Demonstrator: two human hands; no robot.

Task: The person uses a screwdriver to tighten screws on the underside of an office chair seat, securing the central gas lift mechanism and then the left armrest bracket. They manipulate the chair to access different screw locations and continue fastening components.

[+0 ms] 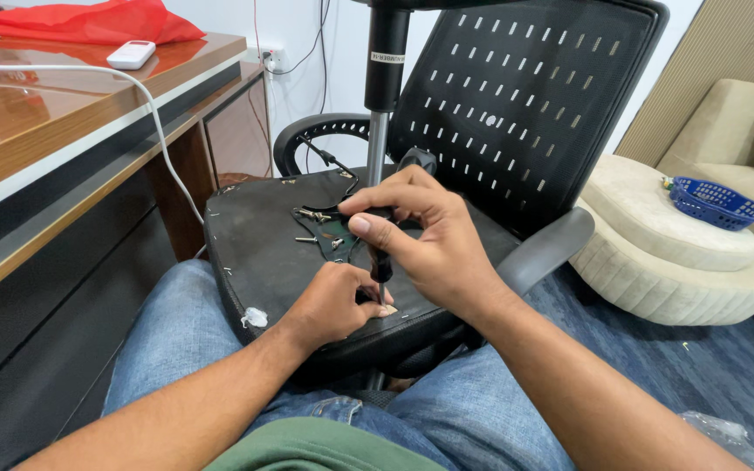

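You are looking at one overturned office chair (272, 253), one screwdriver (380, 262), two hands, your left hand (329, 305) and right hand (425, 235), about four loose screws (314, 215), one white remote (131, 54), one blue basket (717, 203) and one red cloth (89, 22).

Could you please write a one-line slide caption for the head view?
Right hand drives a screwdriver into an overturned office chair seat; left hand steadies its tip.

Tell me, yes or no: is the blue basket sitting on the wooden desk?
No, the blue basket rests on the cream round ottoman at the right, far from the wooden desk.
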